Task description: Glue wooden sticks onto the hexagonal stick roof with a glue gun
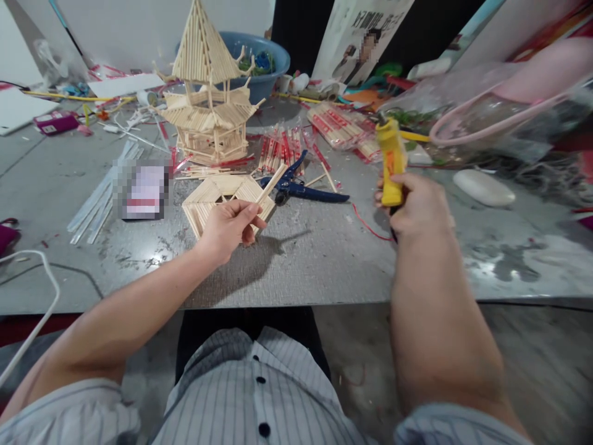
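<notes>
My left hand pinches a short pale wooden stick, which slants up to the right. Beneath and behind that hand lies a hexagonal wooden-stick piece with an opening in its middle. My right hand is wrapped round a yellow glue gun, its nozzle pointing up, over the right part of the table. Blue-handled cutters lie between the hands, just beyond the hexagonal piece. Farther back stands a tiered wooden-stick pagoda with a pointed roof.
Packs of chopsticks lie behind the cutters. A phone and clear strips are at left, a blue basin behind the pagoda. At right are a white oval object and a pink-rimmed item. A red thread crosses the table.
</notes>
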Tool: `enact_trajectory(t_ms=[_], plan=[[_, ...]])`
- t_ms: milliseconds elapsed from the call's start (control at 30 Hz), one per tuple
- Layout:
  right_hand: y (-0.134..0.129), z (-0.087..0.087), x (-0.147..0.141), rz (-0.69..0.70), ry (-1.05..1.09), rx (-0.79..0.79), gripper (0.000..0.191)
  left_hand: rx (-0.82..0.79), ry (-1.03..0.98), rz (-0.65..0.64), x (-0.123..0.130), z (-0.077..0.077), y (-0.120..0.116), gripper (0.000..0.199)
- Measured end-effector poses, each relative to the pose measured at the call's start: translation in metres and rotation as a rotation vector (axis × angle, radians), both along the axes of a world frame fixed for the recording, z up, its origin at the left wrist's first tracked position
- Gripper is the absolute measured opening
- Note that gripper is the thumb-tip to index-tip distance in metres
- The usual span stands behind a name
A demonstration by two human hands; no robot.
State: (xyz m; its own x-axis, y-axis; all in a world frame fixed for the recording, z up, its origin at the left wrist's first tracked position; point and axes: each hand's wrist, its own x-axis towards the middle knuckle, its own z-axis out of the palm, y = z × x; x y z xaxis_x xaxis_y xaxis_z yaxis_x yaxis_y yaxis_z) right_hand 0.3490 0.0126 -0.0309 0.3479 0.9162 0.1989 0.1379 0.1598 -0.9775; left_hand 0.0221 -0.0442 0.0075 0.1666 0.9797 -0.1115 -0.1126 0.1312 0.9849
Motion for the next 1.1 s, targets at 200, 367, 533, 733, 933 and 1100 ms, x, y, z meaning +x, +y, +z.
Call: enact_trajectory(t_ms=[200, 367, 533, 733, 933, 1100], plan=[[-0.021, 0.02, -0.044, 0.108, 0.338, -0.11, 0.018, -0.063, 0.047, 0.017, 0.003, -0.001, 0.0, 0.016], [-0.036, 0.028, -0.073, 0.214, 0.228, -0.029, 0.022, -0.078, 0.069, 0.018, 0.004, -0.004, 0.002, 0.018], [-0.045, 0.023, -0.085, 0.336, -0.015, 0.038, 0.014, -0.092, 0.09, 0.053, 0.004, -0.003, 0.002, 0.019], [-0.054, 0.02, -0.094, 0.386, -0.334, 0.084, 0.028, -0.1, 0.085, 0.064, 0.004, -0.003, 0.001, 0.019], [-0.057, 0.024, -0.102, 0.407, -0.551, 0.238, 0.023, -0.091, 0.089, 0.056, 0.005, -0.004, 0.0, 0.017], [-0.058, 0.026, -0.102, 0.368, -0.565, 0.196, 0.028, -0.086, 0.091, 0.059, 0.006, -0.003, 0.0, 0.019]])
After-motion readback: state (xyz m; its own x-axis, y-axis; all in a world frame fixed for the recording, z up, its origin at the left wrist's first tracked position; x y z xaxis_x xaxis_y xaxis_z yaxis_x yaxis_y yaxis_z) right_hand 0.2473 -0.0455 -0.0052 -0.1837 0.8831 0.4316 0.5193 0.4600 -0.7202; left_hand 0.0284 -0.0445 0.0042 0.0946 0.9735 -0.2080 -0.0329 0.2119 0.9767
